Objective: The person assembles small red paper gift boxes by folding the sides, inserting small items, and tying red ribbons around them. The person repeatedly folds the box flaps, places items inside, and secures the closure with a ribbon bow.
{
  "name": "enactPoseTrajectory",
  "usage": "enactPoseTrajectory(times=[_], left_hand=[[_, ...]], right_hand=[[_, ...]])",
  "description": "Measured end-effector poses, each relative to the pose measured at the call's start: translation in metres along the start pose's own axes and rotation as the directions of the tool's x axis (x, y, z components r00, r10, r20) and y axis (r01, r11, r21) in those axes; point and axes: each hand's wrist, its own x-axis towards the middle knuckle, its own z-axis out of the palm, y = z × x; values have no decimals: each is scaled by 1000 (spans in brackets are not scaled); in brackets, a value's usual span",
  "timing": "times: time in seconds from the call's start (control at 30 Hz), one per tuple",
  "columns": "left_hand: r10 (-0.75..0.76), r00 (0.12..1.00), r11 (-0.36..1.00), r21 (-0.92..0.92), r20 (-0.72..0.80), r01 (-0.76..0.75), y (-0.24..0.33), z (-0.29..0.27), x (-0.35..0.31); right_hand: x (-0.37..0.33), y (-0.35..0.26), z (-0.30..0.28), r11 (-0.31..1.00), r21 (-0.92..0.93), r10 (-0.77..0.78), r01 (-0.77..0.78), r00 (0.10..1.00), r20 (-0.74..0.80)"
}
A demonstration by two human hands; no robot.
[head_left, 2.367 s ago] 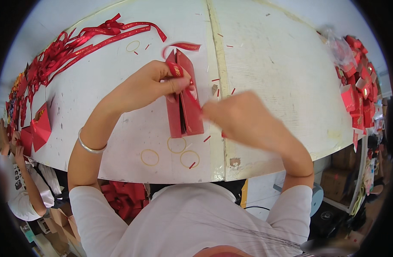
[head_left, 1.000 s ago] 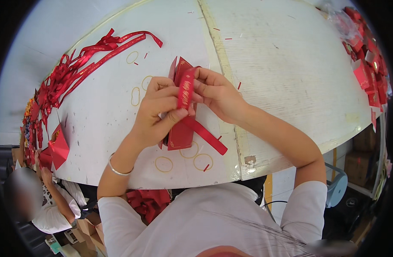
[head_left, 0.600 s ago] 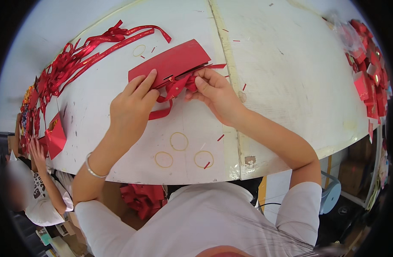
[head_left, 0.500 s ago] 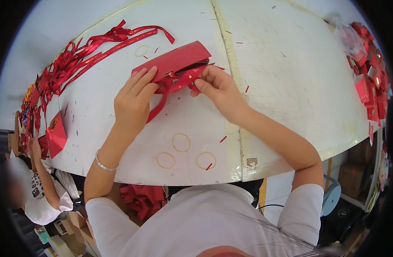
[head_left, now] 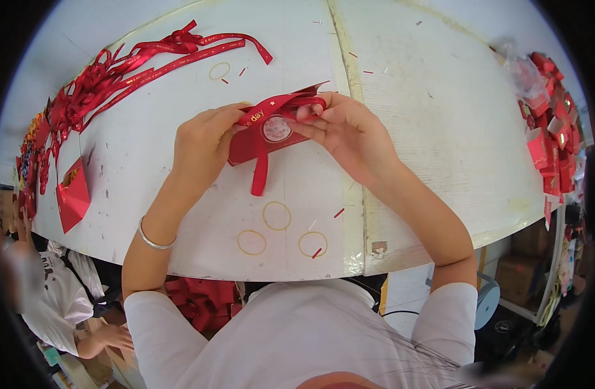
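Above the table in front of me is a small red paper gift box (head_left: 242, 148) with a pale round patch on its face. A red satin ribbon (head_left: 261, 170) with gold print runs across its upper part, and one loose end hangs down in front. My left hand (head_left: 206, 139) grips the ribbon and the box's left end between thumb and fingers. At the other end, my right hand (head_left: 357, 133) pinches the ribbon against the box's upper right corner. Folds of ribbon partly hide the right fingertips.
Loose red ribbons (head_left: 125, 78) lie heaped at the far left, near an upright red box (head_left: 73, 196). Several rubber bands (head_left: 276, 216) and red scraps dot the white table (head_left: 433, 162). Red boxes (head_left: 549, 146) crowd the right edge. Another person (head_left: 54, 295) works at the left.
The box has been turned so its face with the round patch shows. The ribbon now crosses its upper part, its loose end hanging down. Both hands have shifted their grip.
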Motion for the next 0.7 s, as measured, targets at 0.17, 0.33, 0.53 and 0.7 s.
enactPoseTrajectory(times=[0.17, 0.33, 0.53, 0.7], left_hand=[[-19, 999, 999, 32, 31, 18, -2, -1, -1], [-47, 999, 999, -17, 21, 48, -8, -1, -1], [-36, 998, 996, -83, 52, 40, -8, -2, 4], [-5, 1000, 995, -97, 14, 6, -9, 4, 3]], right_hand=[[0, -21, -13, 416, -908, 141, -40, 990, 21], [-18, -53, -15, -14, -993, -120, 119, 986, 119], [-13, -52, -25, 882, -405, -185, 242, 967, 174], [-23, -51, -27, 973, -61, 228, -221, 960, 164]])
